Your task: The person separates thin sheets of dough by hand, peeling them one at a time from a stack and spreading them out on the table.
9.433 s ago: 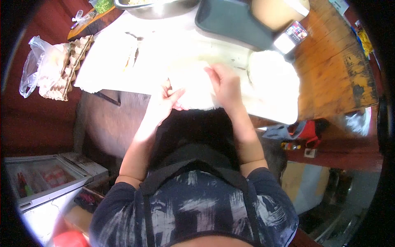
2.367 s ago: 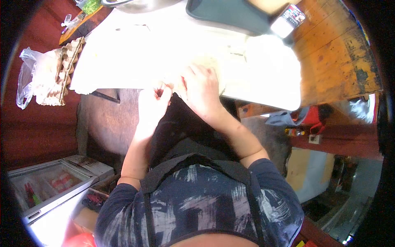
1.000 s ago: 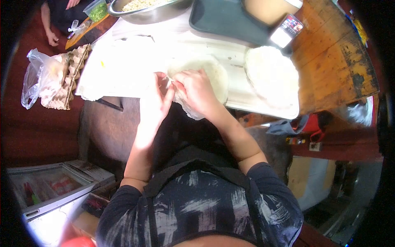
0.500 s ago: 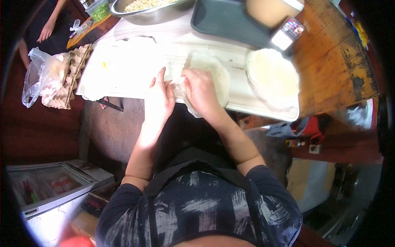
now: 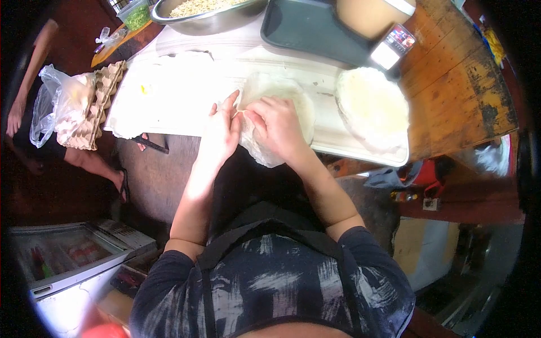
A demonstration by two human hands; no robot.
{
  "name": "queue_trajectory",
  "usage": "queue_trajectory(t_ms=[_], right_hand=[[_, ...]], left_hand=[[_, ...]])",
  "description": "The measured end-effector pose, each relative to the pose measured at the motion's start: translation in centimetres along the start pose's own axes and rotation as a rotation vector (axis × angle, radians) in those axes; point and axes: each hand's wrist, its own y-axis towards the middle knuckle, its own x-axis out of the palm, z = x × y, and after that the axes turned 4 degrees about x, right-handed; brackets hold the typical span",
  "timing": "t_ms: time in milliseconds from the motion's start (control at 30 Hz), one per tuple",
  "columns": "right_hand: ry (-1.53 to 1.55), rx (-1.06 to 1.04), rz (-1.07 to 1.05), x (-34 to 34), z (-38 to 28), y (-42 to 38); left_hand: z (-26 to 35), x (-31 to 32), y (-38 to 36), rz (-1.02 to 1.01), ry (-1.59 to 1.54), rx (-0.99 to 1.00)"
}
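A round stack of thin, pale wrappers (image 5: pixel 304 115) lies on the white board before me. The top wrapper sheet (image 5: pixel 256 151) is partly lifted, and its loose lower part hangs over the board's front edge. My right hand (image 5: pixel 280 125) is over the stack, thumb and fingertips pinched on the sheet's left edge. Close beside it, my left hand (image 5: pixel 224 128) meets the same edge with its fingertips, while one finger points upward. The exact grip between the two hands is small and partly hidden.
Another wrapper stack (image 5: pixel 373 107) sits at the board's right end. Behind are a dark tray (image 5: pixel 313 34), a phone (image 5: pixel 393 46) and a metal bowl (image 5: pixel 197 21). Egg trays (image 5: pixel 107 93) and a plastic bag (image 5: pixel 53 104) are at left, near another person's leg (image 5: pixel 98 166).
The sheet's edge has been pulled further up at left, and more of it hangs over the board's front. My right hand has shifted slightly. The other person at left has moved, showing a leg.
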Motion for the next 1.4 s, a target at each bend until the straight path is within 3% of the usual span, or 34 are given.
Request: queue_trajectory(t_ms=[100, 200, 300, 433, 533, 600, 633, 700, 800, 933, 1000, 1200, 1333, 1400], right_hand=[[-0.060, 0.034, 0.020, 0.0, 0.7, 0.1], [-0.070, 0.083, 0.007, 0.1, 0.9, 0.1], [-0.122, 0.100, 0.058, -0.1, 0.7, 0.1], [-0.176, 0.190, 0.067, -0.1, 0.3, -0.1], [-0.125, 0.185, 0.060, -0.4, 0.0, 0.0], [-0.024, 0.025, 0.072, -0.3, -0.2, 0.3], [-0.024, 0.026, 0.071, -0.5, -0.2, 0.3], [-0.015, -0.006, -0.003, -0.9, -0.3, 0.3], [0.039, 0.003, 0.027, -0.5, 0.2, 0.2], [0.031, 0.041, 0.057, 0.0, 1.4, 0.2], [0.052, 0.122, 0.086, 0.0, 1.7, 0.2], [0.035, 0.241, 0.116, -0.8, 1.9, 0.4], [-0.014, 0.282, 0.022, -1.0, 1.6, 0.4], [0.056, 0.136, 0.042, -0.7, 1.4, 0.6]], left_hand=[[-1.5, 1.3, -0.3, 0.156, 0.125, 0.151], [-2.1, 1.7, -0.2, 0.143, 0.071, 0.069], [-2.5, 2.4, -0.2, 0.257, 0.171, 0.175], [-1.1, 2.3, 0.0, 0.260, 0.110, 0.126], [0.5, 1.6, -0.3, 0.108, 0.027, -0.013], [0.7, 1.5, -0.5, -0.008, 0.011, -0.071], [0.3, 1.7, -0.4, -0.010, 0.011, -0.072], [-0.2, 2.1, -0.1, 0.181, -0.022, 0.171], [0.6, 1.2, 0.3, 0.067, -0.078, 0.086], [0.4, 1.2, 0.6, 0.059, 0.025, 0.041], [0.6, 1.1, 0.8, 0.010, 0.063, -0.108], [-0.6, 2.1, 0.6, 0.196, 0.038, 0.000], [0.4, 1.5, 0.3, 0.141, 0.010, -0.035], [0.4, 1.3, 0.1, 0.006, -0.026, -0.015]])
